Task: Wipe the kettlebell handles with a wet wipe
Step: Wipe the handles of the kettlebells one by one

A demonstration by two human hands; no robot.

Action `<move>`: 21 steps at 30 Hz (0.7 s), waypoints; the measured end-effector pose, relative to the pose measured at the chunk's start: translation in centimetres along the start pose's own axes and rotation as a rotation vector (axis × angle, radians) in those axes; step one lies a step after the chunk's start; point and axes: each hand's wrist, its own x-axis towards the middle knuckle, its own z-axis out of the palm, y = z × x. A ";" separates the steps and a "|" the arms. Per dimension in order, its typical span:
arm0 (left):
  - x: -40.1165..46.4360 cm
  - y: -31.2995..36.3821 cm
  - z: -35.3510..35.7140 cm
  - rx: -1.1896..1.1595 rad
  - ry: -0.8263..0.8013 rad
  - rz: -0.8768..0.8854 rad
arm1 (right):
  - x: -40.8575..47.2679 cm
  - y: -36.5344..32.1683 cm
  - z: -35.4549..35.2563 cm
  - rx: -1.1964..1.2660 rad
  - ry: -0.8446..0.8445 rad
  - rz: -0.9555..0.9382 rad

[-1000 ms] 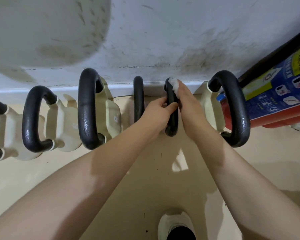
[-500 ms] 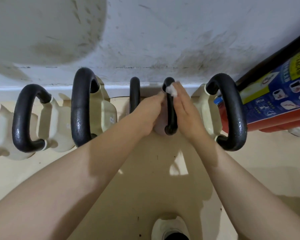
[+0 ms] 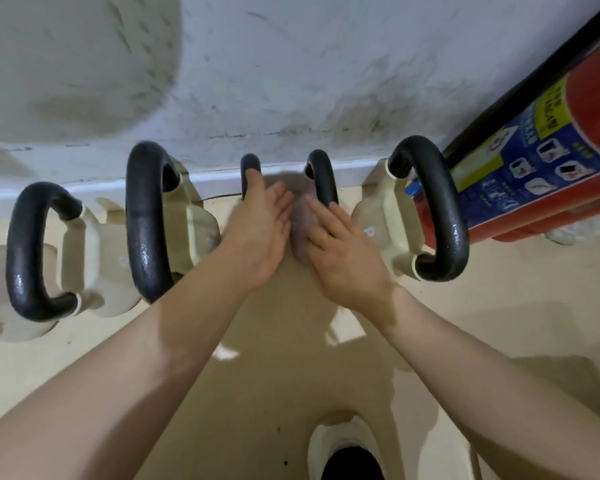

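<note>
Both hands let go of the handle (image 3: 323, 178): left hand (image 3: 262, 230) and right hand (image 3: 340, 251) now flat, fingers straight, wipe out of sight, so wiping may stall.

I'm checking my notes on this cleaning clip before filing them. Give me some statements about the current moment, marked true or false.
1. A red fire extinguisher with a blue label lies at the right. True.
2. The left hand is clenched round a black handle. False: its fingers are straight, beside the narrow black kettlebell handle second from the right.
3. The large black handle of the cream kettlebell at far right is held. False: no hand touches it.
4. The right hand lies with spread fingers below that narrow handle. True.
5. A white wet wipe is plainly visible on a handle. False: none shows now.
</note>
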 end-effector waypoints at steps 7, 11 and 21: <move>-0.7 -1.2 0.3 0.071 -0.045 -0.073 | -0.1 0.3 0.6 -0.095 0.155 0.016; -1.0 -1.2 -0.1 0.130 -0.058 -0.103 | -0.4 -0.1 0.8 -0.180 0.149 -0.042; -1.0 -2.4 0.5 0.416 -0.036 -0.063 | -0.2 0.2 -3.6 0.895 0.468 1.173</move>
